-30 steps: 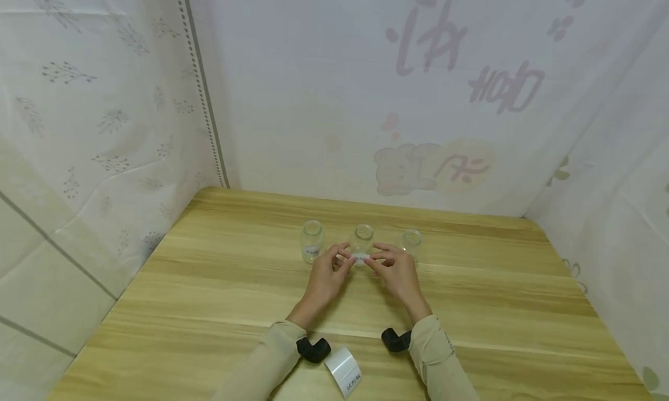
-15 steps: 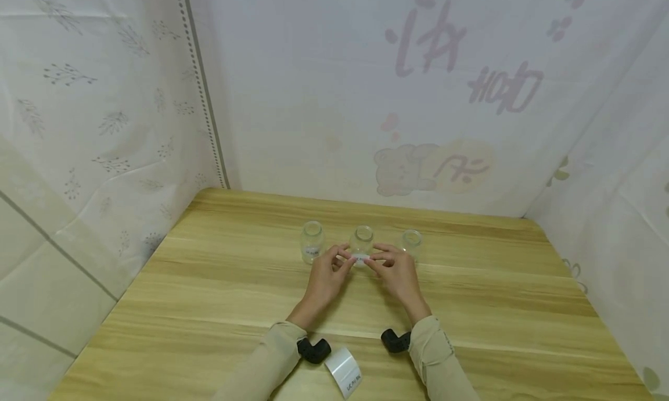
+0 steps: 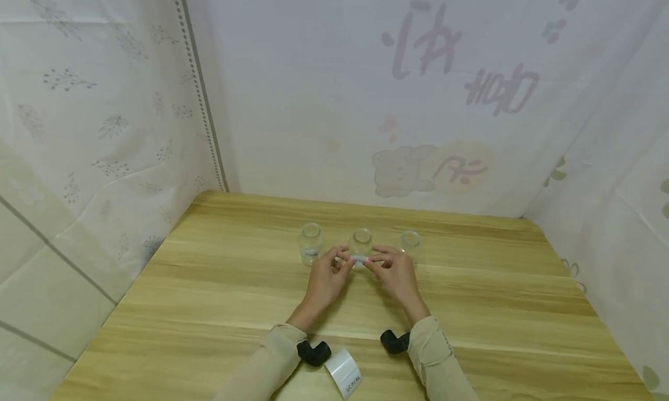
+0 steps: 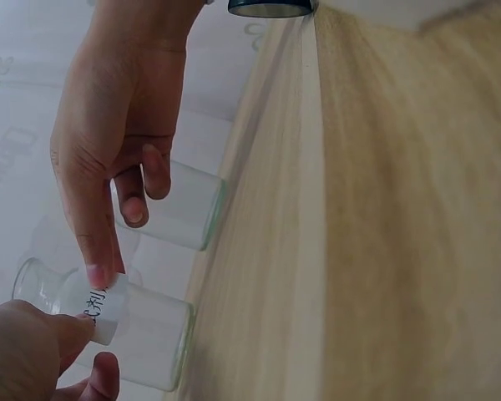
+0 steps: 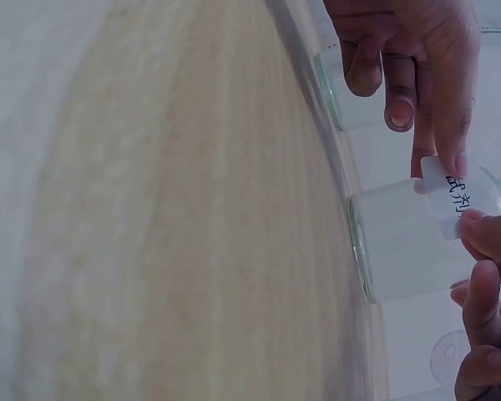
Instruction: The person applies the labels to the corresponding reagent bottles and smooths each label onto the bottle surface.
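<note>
Three clear glass jars stand in a row on the wooden table. In front of the middle jar (image 3: 362, 238), both hands hold a small white label (image 3: 359, 261) with handwritten characters. My left hand (image 3: 330, 273) pinches its left end; my right hand (image 3: 396, 272) pinches the right end. In the left wrist view the label (image 4: 107, 311) overlaps the jar's side, thumb tips on its ends. The right wrist view shows the label (image 5: 447, 199) against the middle jar (image 5: 401, 242) too. The left jar (image 3: 312, 238) bears a similar label; the right jar (image 3: 410, 241) is partly hidden behind my right hand.
A white label sheet (image 3: 343, 371) with handwriting lies on the table (image 3: 219, 308) between the forearms. Black wrist mounts (image 3: 315, 353) stick inward from both sleeves. Printed cloth (image 3: 292, 99) hangs around the table's back and sides.
</note>
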### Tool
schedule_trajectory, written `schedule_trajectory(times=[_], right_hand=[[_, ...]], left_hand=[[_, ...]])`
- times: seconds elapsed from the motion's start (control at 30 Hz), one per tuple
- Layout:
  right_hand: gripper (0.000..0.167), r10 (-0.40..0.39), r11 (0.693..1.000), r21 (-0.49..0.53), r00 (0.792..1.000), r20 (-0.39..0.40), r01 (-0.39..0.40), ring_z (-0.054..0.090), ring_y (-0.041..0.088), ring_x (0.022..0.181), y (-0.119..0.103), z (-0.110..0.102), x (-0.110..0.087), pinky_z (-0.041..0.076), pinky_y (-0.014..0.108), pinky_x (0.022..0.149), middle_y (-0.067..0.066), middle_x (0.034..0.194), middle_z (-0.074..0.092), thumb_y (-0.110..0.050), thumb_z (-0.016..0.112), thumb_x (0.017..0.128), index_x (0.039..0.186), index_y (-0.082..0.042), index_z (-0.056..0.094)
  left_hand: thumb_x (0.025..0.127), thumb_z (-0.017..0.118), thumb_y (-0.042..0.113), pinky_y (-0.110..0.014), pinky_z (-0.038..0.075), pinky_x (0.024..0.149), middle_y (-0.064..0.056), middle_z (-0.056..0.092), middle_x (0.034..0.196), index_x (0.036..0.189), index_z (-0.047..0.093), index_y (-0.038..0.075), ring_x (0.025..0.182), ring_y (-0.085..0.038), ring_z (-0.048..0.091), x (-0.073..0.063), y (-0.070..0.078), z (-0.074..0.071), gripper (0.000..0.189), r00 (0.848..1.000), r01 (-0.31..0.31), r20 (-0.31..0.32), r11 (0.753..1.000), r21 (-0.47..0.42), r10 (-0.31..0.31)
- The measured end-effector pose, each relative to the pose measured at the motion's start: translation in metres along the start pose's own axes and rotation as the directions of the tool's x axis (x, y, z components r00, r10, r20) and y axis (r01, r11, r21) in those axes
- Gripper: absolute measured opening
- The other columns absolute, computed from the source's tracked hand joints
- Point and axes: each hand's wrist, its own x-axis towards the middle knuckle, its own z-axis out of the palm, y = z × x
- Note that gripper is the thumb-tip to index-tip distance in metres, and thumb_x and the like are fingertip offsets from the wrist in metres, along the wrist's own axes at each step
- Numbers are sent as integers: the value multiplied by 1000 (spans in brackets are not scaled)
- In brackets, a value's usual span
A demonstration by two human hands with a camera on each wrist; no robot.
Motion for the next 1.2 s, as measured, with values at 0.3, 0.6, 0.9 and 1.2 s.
schedule_trajectory(times=[0.3,0.6,0.9,1.2], right_hand=[[12,23,1000,2,1000,1,-23,64,12,58,-1,0,-1,51,23,50,15,126,71,-11,83,89,91,0,81],[14,33,999,2,999,10,-33,63,13,56,-3,0,-2,50,25,47,15,127,71,-14,82,90,91,0,81],[18,21,999,-27,1000,-6,-21,63,12,59,-3,-1,0,50,24,52,13,125,72,-23,84,89,89,-5,82],[20,41,999,-18,999,-10,-41,64,13,57,-5,-3,0,51,24,52,13,124,73,-25,85,88,88,-4,82]], left_hand=[[96,75,8,-21,48,57,-17,70,128,91,67,7,70,-14,61,-1,0,1,10,1000,3,-11,1000,12,-3],[97,75,10,-21,48,54,-17,72,121,94,69,5,67,-11,60,-1,0,1,9,1000,6,1,1000,18,-6],[98,74,16,-21,47,53,-17,73,116,95,68,6,64,-7,58,-1,-3,1,12,1000,-20,10,1000,22,20],[98,75,17,-21,46,53,-16,72,120,97,68,7,63,-6,58,-1,-4,1,12,1000,-11,23,1000,20,11]])
